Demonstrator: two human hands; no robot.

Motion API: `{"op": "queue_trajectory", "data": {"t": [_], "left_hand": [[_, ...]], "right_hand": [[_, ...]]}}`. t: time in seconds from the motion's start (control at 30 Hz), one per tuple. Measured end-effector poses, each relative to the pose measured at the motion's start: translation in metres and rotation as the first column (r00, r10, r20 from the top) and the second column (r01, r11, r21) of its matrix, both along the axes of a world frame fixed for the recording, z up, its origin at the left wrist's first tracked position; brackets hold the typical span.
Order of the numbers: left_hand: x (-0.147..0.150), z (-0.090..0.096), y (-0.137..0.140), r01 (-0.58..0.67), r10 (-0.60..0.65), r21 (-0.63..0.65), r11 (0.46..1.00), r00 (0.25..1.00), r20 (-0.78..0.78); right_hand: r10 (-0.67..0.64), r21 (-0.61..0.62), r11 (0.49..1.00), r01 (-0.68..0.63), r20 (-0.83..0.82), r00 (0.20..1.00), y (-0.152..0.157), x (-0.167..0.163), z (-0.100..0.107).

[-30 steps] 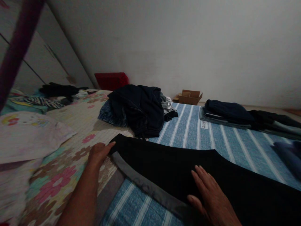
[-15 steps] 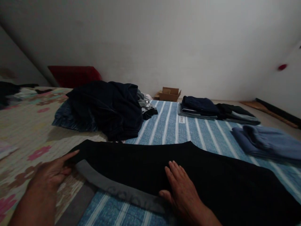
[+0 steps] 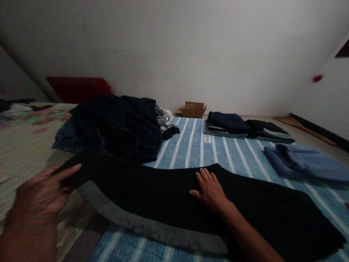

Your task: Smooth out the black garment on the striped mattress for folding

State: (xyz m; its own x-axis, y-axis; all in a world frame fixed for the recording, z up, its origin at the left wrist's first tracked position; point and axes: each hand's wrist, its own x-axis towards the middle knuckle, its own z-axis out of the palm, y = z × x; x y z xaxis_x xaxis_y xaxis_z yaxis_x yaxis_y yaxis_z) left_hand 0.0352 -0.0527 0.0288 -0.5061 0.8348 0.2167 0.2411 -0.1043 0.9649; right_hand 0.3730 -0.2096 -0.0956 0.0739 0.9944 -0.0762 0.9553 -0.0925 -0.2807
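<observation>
A black garment (image 3: pixel 169 193) with a grey band (image 3: pixel 141 227) along its near edge lies spread flat across the bed, over a blue-and-white striped sheet (image 3: pixel 218 153). The right hand (image 3: pixel 209 191) rests palm down on the garment's middle, fingers spread and straight, its grip open and clasping nothing. The left hand (image 3: pixel 40 196) is blurred at the garment's left end, fingers extended, fingertips touching the black cloth; its grip is open too. Just behind the garment sits a heap of dark clothes (image 3: pixel 117 125). Farther right are 2 folded stacks: a dark one (image 3: pixel 240 125) and a blue one (image 3: pixel 305 165). A cardboard box (image 3: pixel 193 109) stands by the wall.
</observation>
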Motion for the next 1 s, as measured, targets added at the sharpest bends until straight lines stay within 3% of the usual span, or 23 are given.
{"op": "queue_trajectory", "data": {"t": [0.1, 0.17, 0.5, 0.6, 0.67, 0.73, 0.8, 0.83, 0.93, 1.0], "left_hand": [[0.01, 0.014, -0.003, 0.034, -0.008, -0.089, 0.995, 0.961, 0.278], [0.019, 0.023, -0.006, 0.038, 0.0, -0.091, 0.995, 0.924, 0.383], [0.088, 0.066, -0.043, 0.124, -0.152, 0.107, 0.986, 0.937, 0.314], [0.11, 0.071, -0.056, 0.235, -0.283, 0.2, 0.951, 0.922, 0.265], [0.126, 0.071, -0.067, 0.341, -0.387, 0.246, 0.907, 0.905, 0.175], [0.144, 0.067, -0.082, 0.451, -0.469, 0.231, 0.862, 0.883, 0.025], [0.164, 0.058, -0.101, 0.56, -0.533, 0.138, 0.817, 0.824, -0.193], [0.174, 0.051, -0.112, 0.628, -0.576, 0.097, 0.772, 0.756, -0.31], [0.202, 0.022, -0.143, 0.774, -0.611, 0.08, 0.628, 0.555, -0.564], [0.216, -0.002, -0.161, 0.85, -0.61, 0.081, 0.52, 0.436, -0.661]], "right_hand": [[-0.007, 0.001, 1.0, 0.007, 0.0, 1.0, -0.002, -0.001, -0.003], [-0.001, 0.016, 1.0, 0.001, -0.01, 1.0, -0.004, -0.003, -0.003], [0.053, 0.04, 0.998, -0.05, -0.078, 0.995, -0.008, -0.016, -0.004], [0.056, 0.079, 0.996, -0.04, -0.211, 0.976, -0.016, -0.02, 0.01], [0.069, 0.15, 0.989, -0.01, -0.397, 0.915, -0.023, -0.024, 0.023], [0.094, 0.209, 0.976, 0.055, -0.64, 0.762, -0.03, -0.026, 0.036], [0.106, 0.205, 0.969, 0.14, -0.851, 0.515, -0.035, -0.026, 0.046], [0.094, 0.169, 0.969, 0.179, -0.926, 0.366, -0.038, -0.024, 0.049], [0.047, 0.022, 0.969, 0.247, -0.994, -0.096, -0.047, -0.015, 0.052], [0.016, -0.07, 0.965, 0.253, -0.946, -0.323, -0.056, -0.007, 0.049]]}}
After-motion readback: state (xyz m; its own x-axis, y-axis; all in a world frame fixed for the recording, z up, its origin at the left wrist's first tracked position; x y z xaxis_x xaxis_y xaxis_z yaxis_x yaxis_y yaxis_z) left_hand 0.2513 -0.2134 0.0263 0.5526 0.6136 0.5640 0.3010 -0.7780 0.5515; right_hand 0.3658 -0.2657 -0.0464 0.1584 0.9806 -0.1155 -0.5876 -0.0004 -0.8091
